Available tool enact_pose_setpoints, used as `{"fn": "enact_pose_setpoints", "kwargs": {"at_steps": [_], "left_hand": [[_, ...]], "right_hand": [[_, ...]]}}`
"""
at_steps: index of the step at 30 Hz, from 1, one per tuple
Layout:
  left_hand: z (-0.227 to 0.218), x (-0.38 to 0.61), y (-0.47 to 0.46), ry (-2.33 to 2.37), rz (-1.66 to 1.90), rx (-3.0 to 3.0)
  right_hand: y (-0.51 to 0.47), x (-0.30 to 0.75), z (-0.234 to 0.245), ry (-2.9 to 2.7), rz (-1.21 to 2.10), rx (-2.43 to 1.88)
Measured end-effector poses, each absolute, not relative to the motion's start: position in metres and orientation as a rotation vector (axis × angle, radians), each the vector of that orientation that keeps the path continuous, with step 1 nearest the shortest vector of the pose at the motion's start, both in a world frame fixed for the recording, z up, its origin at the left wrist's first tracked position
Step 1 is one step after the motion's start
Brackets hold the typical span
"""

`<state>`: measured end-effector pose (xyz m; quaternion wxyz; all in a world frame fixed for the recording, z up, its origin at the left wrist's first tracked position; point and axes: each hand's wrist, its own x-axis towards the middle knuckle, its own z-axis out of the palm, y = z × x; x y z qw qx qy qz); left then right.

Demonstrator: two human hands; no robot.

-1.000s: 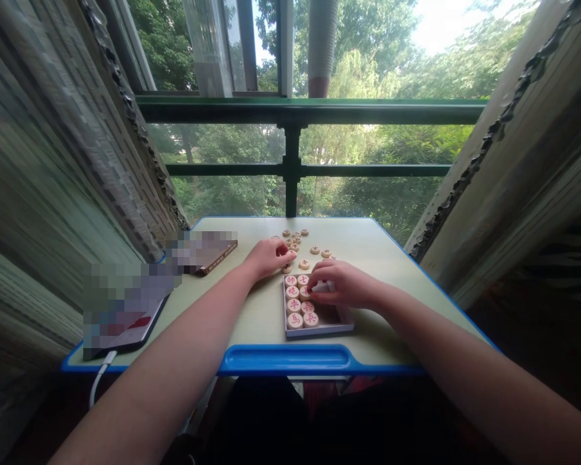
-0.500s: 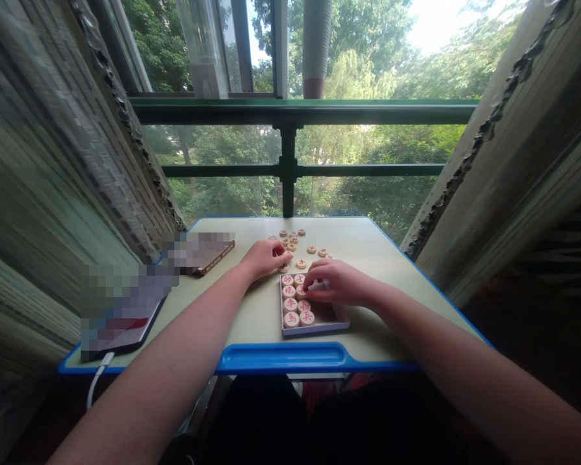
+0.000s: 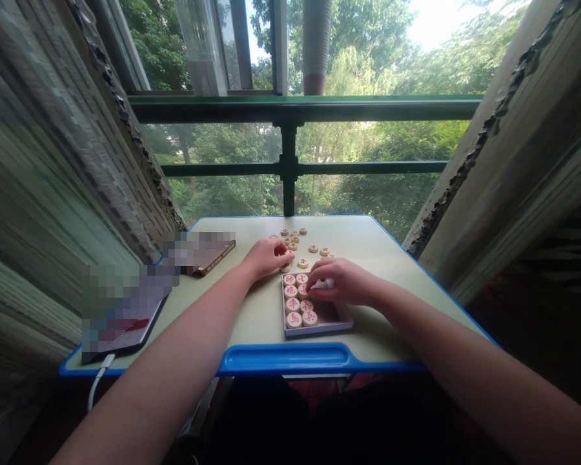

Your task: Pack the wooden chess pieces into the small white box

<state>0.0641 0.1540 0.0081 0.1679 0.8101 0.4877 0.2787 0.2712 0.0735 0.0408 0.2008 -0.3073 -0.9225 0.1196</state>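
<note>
A shallow box (image 3: 319, 330) on the table holds two columns of round wooden xiangqi pieces with red characters, such as one (image 3: 294, 320) in the front left corner. My right hand (image 3: 343, 282) reaches over the box from the right, its curled fingertips on a piece (image 3: 303, 291) in the second column. The box's far right part is hidden beneath this hand. Just beyond the box's far left corner, my left hand (image 3: 267, 256) has its thumb and fingers closed around a red-marked xiangqi piece (image 3: 290, 254). Another piece (image 3: 285, 267) lies under those fingers.
Several loose pieces (image 3: 303, 263) lie scattered on the far part of the table (image 3: 252, 310). A brown case (image 3: 217, 252) and a tablet-like device (image 3: 135, 332) with a white cable (image 3: 101, 371) are on the left. A blue tray (image 3: 283, 358) edges the front; a green railing (image 3: 290, 110) stands behind.
Hardly anything differs. The view has shifted slightly, and both hands keep their places at the same pieces.
</note>
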Motion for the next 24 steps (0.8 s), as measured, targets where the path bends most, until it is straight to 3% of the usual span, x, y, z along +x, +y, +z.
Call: {"fn": "enact_pose_setpoints", "kwargs": {"at_steps": [11, 24], "left_hand": [[0.024, 0.070, 0.139, 1.247, 0.950, 2.079], [0.030, 0.078, 0.131, 0.898, 0.897, 1.583]], "right_hand": [[0.080, 0.276, 0.038, -2.364, 0.266, -0.924], [0.095, 0.277, 0.027, -2.255, 0.125, -0.944]]}}
